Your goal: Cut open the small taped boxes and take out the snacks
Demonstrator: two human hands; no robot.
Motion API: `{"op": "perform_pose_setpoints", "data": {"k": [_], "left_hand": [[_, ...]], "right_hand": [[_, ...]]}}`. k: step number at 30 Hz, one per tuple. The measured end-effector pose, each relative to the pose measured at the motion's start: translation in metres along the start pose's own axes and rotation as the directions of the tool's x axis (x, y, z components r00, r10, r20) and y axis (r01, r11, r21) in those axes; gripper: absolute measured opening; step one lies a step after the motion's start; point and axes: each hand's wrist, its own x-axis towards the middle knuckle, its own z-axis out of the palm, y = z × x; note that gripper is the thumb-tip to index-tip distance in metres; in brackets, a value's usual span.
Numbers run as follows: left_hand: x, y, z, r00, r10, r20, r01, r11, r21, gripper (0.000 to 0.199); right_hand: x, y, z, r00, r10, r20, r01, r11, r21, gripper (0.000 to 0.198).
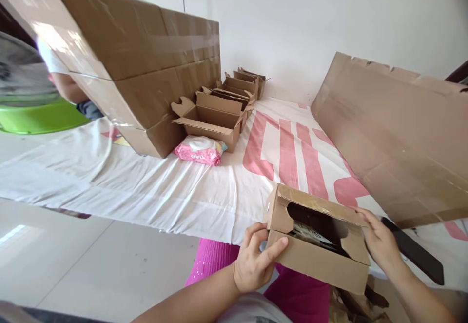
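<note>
A small brown cardboard box (318, 264) is held between my two hands at the table's near edge. Its top has a cut-out gap, through which a dark inside and a printed, shiny item (310, 233) partly show. My left hand (256, 259) grips the box's left end, thumb on the front wall and fingers curled at the side. My right hand (380, 237) holds the right end, with fingers on the back top edge. Just right of that hand lies a dark phone-like slab (415, 250) on the cloth.
A white cloth with red print (234, 186) covers the table. Several open cardboard boxes (210, 118) stand in a row beside a tall cardboard wall (146, 45). A pink wipes pack (201, 150) lies before them. Another cardboard panel (395, 132) rises at right. A person's arm (68, 86) shows at left.
</note>
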Motion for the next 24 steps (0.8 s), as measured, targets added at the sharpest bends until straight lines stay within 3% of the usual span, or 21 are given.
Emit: {"op": "perform_pose_setpoints", "data": {"k": [4,8,10,15,18,21,24], "left_hand": [[0.000,0.001,0.002,1.000,0.018,0.024,-0.018,0.999,0.031,0.069],[0.004,-0.002,-0.001,0.998,0.029,0.052,-0.030,0.999,0.012,0.070],[0.005,-0.003,-0.003,0.997,0.041,0.061,-0.041,0.999,0.005,0.070],[0.005,-0.005,-0.008,0.995,0.049,0.088,-0.049,0.999,0.004,0.066],[0.003,-0.006,-0.010,0.992,0.049,0.114,-0.047,0.999,-0.019,0.065],[0.004,-0.008,-0.010,0.991,0.049,0.127,-0.042,0.998,-0.055,0.064],[0.007,-0.009,-0.011,0.990,0.046,0.136,-0.033,0.994,-0.100,0.064]], "right_hand": [[-0.015,-0.026,-0.009,1.000,-0.002,0.013,0.001,0.993,0.114,0.048],[-0.024,-0.039,-0.003,0.992,0.007,0.123,-0.001,0.999,-0.049,0.089],[-0.022,-0.040,0.001,0.993,0.030,0.117,-0.022,0.997,-0.070,0.093],[-0.008,-0.038,-0.002,0.994,0.010,0.104,-0.011,1.000,0.008,0.079],[0.004,-0.032,-0.011,0.992,-0.005,0.127,-0.024,0.975,0.219,0.061],[0.016,-0.015,-0.016,0.996,0.085,0.029,-0.089,0.912,0.401,0.046],[0.021,0.002,-0.014,0.979,0.182,-0.095,-0.130,0.910,0.394,0.035]]}}
